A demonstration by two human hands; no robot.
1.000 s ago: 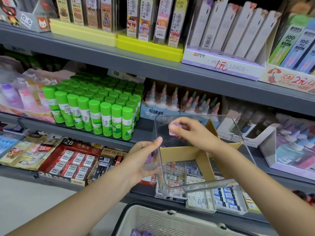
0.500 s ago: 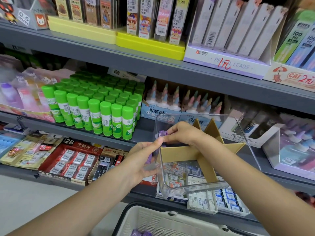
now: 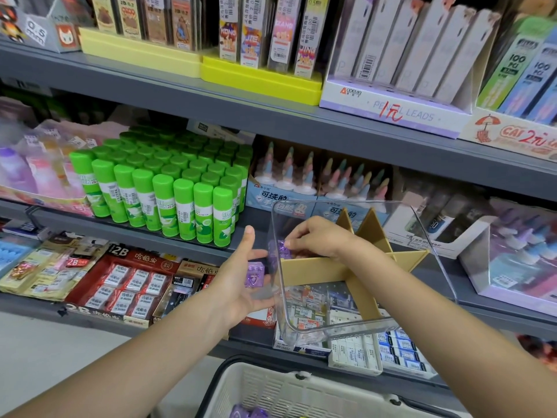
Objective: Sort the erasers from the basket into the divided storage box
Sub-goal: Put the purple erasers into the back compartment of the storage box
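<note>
A clear divided storage box [image 3: 434,245] with tan cardboard dividers [image 3: 313,265] is tilted in front of the shelves. My right hand [image 3: 319,239] reaches inside it and pinches a purple eraser [image 3: 281,247] in the far-left compartment, close to the left wall. My left hand [image 3: 241,285] presses against the box's left side and underside with straight fingers, thumb raised. A second purple eraser [image 3: 255,274] lies in that palm beside the box wall. The white basket [image 3: 271,390] is below, with purple erasers [image 3: 241,413] at its bottom.
Grey shop shelves [image 3: 271,116] stand right behind the box. Green glue sticks [image 3: 168,191] fill the middle shelf to the left, boxed erasers [image 3: 126,288] and white eraser packs [image 3: 376,351] lie on the lower shelf. Grey floor [image 3: 75,357] shows at lower left.
My right hand has moved down and left inside the box, carrying the purple eraser to the far-left compartment. My left hand stays against the box's side.
</note>
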